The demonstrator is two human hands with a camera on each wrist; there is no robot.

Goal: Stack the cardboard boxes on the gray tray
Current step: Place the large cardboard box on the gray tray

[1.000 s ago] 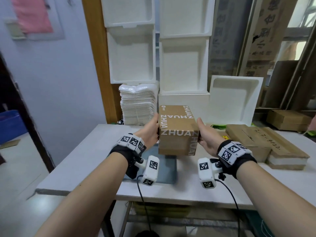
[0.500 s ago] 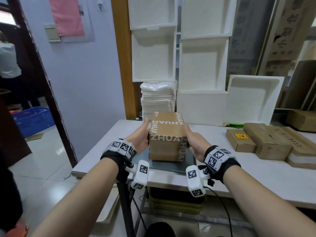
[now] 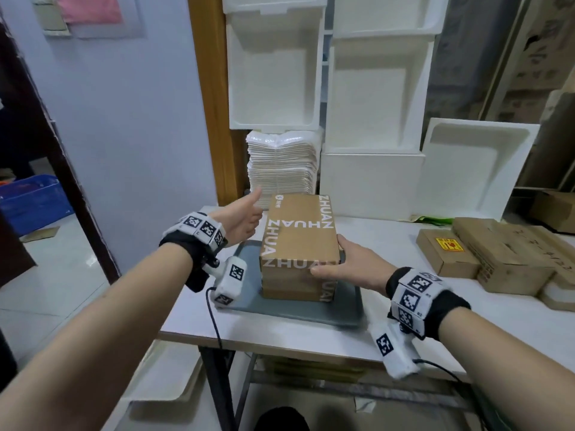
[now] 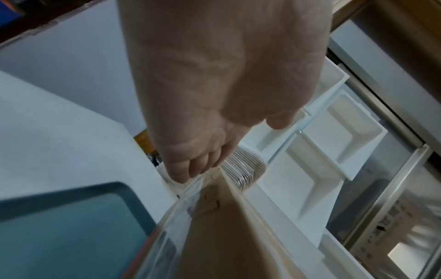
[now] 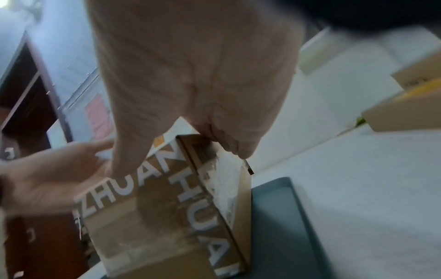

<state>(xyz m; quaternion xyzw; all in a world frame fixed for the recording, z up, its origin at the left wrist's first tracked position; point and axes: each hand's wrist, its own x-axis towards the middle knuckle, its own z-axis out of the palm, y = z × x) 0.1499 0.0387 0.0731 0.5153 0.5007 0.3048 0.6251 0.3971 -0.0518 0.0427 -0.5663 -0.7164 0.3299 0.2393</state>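
The box (image 3: 298, 241), printed ZHUAN, is sitting on a second box (image 3: 295, 289), and the pair is standing on the gray tray (image 3: 298, 312) near the counter's (image 3: 466, 321) left front corner. The right hand (image 3: 348, 265) is lying against the top box's right front corner, thumb laid flat across the front face and fingers reaching along the right side; the grip is spread and pressing rather than curling round. In the right wrist view the fingers (image 5: 238, 147) are touching the far top edge on that side. The left hand (image 3: 242, 222) is hovering just beside the box's left side, palm facing it, thumb pointing up, fingers relaxed; whether the palm is touching the cardboard cannot be told. In the left wrist view its fingertips (image 4: 186, 169) are sitting at the box's far upper corner.

Half a second ago both hands were clamping the box from either side, just above the tray. Now it is resting flat on the lower box, the left hand is loosening off its side, and the right thumb is sliding round onto the front face.

Brown cartons (image 3: 497, 259) are lying along the counter's right side, well apart from the tray. White foam trays (image 3: 373, 98) are leaning against the wall behind the back edge.
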